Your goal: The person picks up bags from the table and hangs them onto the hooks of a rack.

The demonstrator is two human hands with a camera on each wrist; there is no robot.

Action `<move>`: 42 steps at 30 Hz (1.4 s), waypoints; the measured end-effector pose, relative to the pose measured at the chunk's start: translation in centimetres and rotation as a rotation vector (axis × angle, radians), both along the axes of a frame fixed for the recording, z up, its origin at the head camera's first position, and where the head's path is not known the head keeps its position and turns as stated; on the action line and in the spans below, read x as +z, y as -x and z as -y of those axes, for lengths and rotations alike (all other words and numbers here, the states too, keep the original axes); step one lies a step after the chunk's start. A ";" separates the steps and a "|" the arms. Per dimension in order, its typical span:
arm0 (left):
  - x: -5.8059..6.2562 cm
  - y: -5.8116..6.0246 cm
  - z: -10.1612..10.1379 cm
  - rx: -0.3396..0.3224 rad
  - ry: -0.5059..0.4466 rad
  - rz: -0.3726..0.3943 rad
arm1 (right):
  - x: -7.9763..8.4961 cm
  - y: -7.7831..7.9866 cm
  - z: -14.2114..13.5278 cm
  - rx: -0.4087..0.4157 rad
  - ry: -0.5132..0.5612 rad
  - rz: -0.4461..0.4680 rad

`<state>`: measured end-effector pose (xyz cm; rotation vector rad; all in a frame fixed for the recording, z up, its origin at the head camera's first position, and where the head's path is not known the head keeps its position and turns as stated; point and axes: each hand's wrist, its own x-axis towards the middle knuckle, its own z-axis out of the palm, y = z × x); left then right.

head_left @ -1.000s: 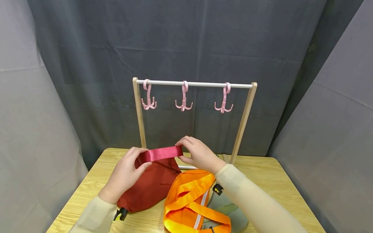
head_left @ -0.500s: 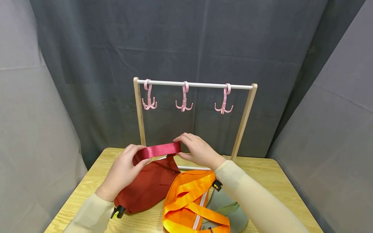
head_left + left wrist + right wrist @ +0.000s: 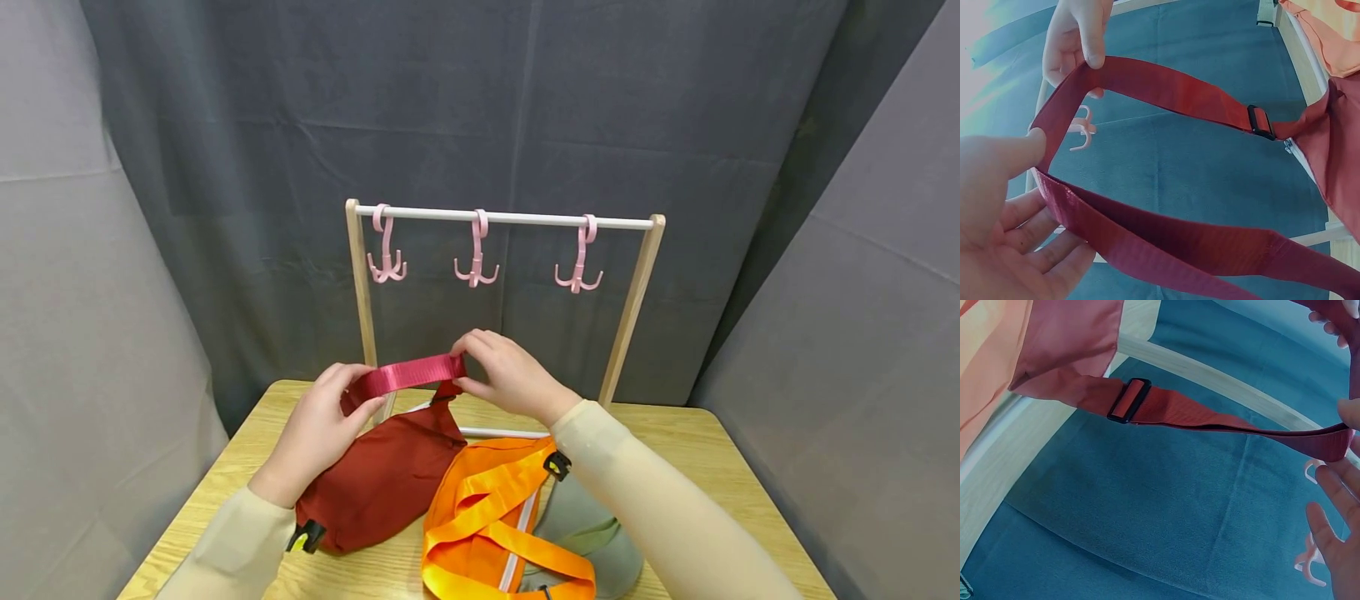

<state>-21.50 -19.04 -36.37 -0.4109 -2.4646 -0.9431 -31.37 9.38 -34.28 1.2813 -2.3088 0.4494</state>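
A dark red bag [image 3: 382, 483] rests on the table, its red strap [image 3: 417, 372] raised in a loop between both hands. My left hand [image 3: 318, 429] pinches the strap's left end between thumb and fingers. At its other end, my right hand [image 3: 510, 375] pinches the strap. The left wrist view shows the strap [image 3: 1166, 90] running through a black slider buckle [image 3: 1261, 122] to the bag. From the right wrist, a slider buckle [image 3: 1129, 400] also shows on the strap near the bag.
Behind the hands stands a rack with wooden posts and a white rail [image 3: 525, 218]. Pink hooks [image 3: 387, 250] hang from it. An orange bag [image 3: 487, 517] and a grey-green bag [image 3: 600, 542] lie on the wooden table [image 3: 705, 467]. Dark grey cloth [image 3: 615, 100] hangs behind.
Both hands have risen slightly with the strap, drawing it up from the red bag. More of the strap near the bag's top now shows.
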 end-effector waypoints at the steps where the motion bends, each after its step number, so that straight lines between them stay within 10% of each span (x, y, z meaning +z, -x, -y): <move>1: 0.1 0.1 0.0 -0.001 -0.006 -0.001 | 0.1 0.0 0.0 0.000 0.002 0.005; 42: 3.8 1.9 1.0 -0.023 -0.275 0.095 | 2.5 0.8 1.9 0.015 0.228 0.232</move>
